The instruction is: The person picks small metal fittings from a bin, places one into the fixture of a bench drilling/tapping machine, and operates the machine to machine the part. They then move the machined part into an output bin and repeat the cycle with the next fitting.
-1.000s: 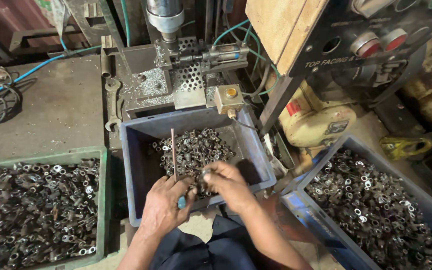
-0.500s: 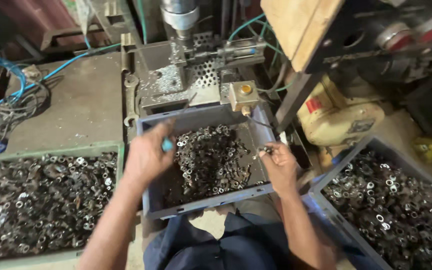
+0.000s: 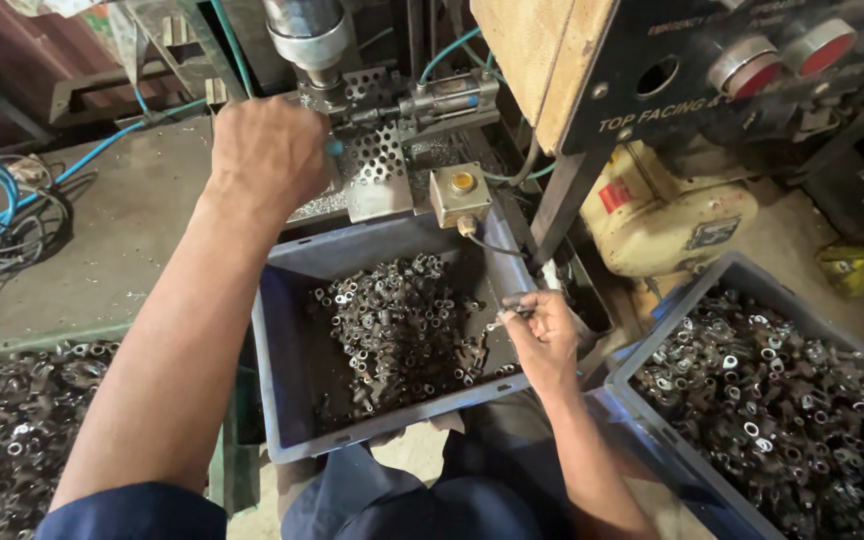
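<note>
Small metal parts [image 3: 397, 325] lie heaped in the grey-blue crate [image 3: 282, 330] at the centre of the head view, pointing every way. The right hand [image 3: 544, 335] rests at the crate's right rim, fingers pinched on one small part [image 3: 505, 318] whose long axis runs roughly left to right. The left hand [image 3: 270, 155] is raised to the machine's perforated fixture [image 3: 377, 165] under the steel spindle [image 3: 307, 35], fingers closed on a blue-tipped tool [image 3: 335, 147], mostly hidden. Further crates of parts sit left [image 3: 12, 420] and right [image 3: 782, 390].
</note>
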`<state>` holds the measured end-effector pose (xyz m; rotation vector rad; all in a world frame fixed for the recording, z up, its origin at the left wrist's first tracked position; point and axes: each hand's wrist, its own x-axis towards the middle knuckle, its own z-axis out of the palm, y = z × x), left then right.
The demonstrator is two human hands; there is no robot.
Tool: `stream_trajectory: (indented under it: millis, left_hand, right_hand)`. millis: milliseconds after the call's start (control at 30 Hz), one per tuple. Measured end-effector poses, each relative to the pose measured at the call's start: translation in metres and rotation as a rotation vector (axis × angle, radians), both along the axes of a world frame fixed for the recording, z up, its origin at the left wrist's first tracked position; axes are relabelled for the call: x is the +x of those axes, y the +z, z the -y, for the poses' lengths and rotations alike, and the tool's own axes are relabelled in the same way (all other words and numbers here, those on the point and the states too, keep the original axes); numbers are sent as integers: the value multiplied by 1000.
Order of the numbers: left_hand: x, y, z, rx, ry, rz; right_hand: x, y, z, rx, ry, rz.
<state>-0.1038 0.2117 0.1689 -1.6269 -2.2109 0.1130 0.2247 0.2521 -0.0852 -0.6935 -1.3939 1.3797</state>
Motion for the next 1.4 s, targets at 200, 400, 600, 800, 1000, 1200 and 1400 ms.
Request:
stream_trajectory:
  millis: [200,400,600,800,1000,1200,1400]
  left_hand:
    - [2,3,-11,-42,-8,-16]
    - [-24,-9,-11,77,-35,232]
    - [-52,-59,36,313,-128,990]
    - [-17,-158,111,514,-82,1056]
    - [15,-197,145,588,15,1021]
    - [17,-194,143,596,-35,879]
    - [16,-194,142,591,-9,882]
  right_hand:
    - [3,-1,0,14,-5,78]
    - [6,-14,-6,18,5,53]
    - [4,-15,-12,-8,51,-9]
    - [-2,2,-11,-87,75,59]
    - [-60,36,-14,-276,214,21]
    - [-170,74,-54,-438,252,-239]
    - [-250,72,-100,-489,194,-302]
